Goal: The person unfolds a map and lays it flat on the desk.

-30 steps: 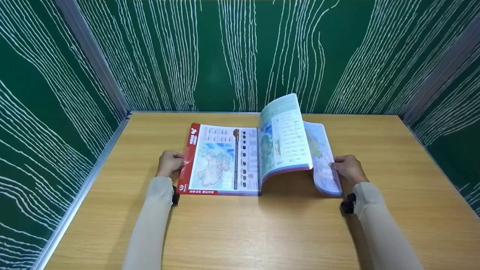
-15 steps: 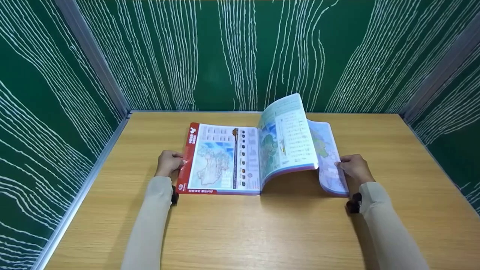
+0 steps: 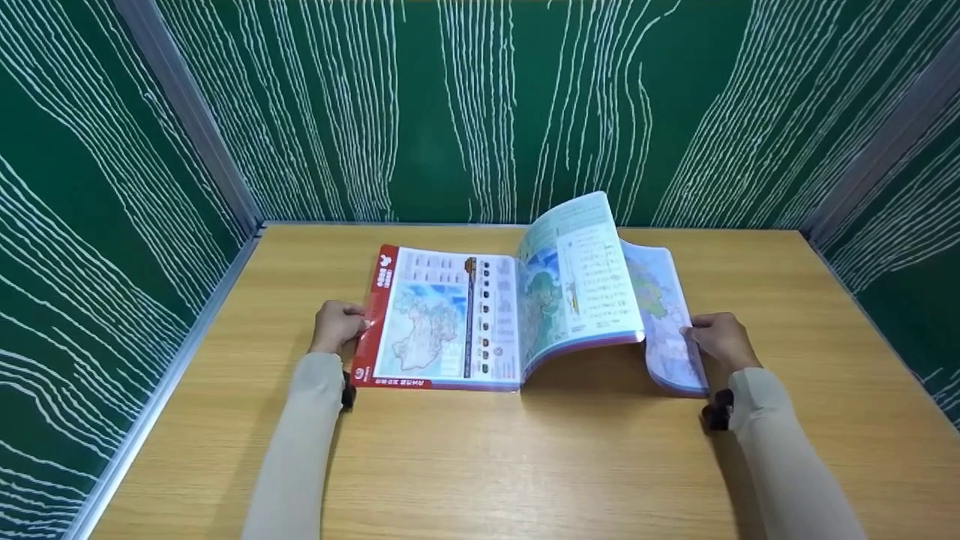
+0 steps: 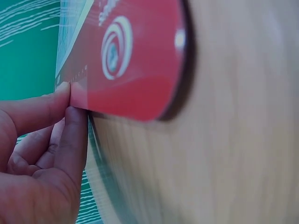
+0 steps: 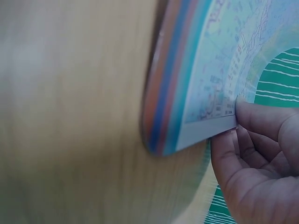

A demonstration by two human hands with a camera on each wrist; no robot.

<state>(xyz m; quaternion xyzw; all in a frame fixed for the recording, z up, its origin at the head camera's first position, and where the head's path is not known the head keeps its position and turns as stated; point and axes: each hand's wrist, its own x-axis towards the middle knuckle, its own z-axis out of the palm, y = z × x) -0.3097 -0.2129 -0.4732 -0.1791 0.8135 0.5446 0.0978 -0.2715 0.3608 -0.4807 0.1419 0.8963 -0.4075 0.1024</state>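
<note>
A glossy folded map [image 3: 427, 330], partly spread, lies across the table. Its left panel is flat with a red border, while a middle fold [image 3: 585, 277] arches up and leans over the right panel [image 3: 664, 315]. At the left edge, my left hand [image 3: 337, 326] pinches the red border; the left wrist view shows thumb and finger near its red corner [image 4: 140, 88]. My right hand [image 3: 724, 341] pinches the outer edge of the right panel. In the right wrist view, layered coloured edges [image 5: 170, 98] show at this panel's rounded corner. The middle fold hides part of the right panel.
The wooden table [image 3: 480, 465] extends around the map. Green walls [image 3: 427, 112] with white wavy lines enclose its back and sides, joined by grey corner posts [image 3: 187, 112]. A dark wrist device [image 3: 718, 410] sits at the right cuff.
My right hand has moved right, drawing the right panel outward. The arched fold has shifted right and dropped slightly, and the map spans wider. My left hand has stayed nearly in place.
</note>
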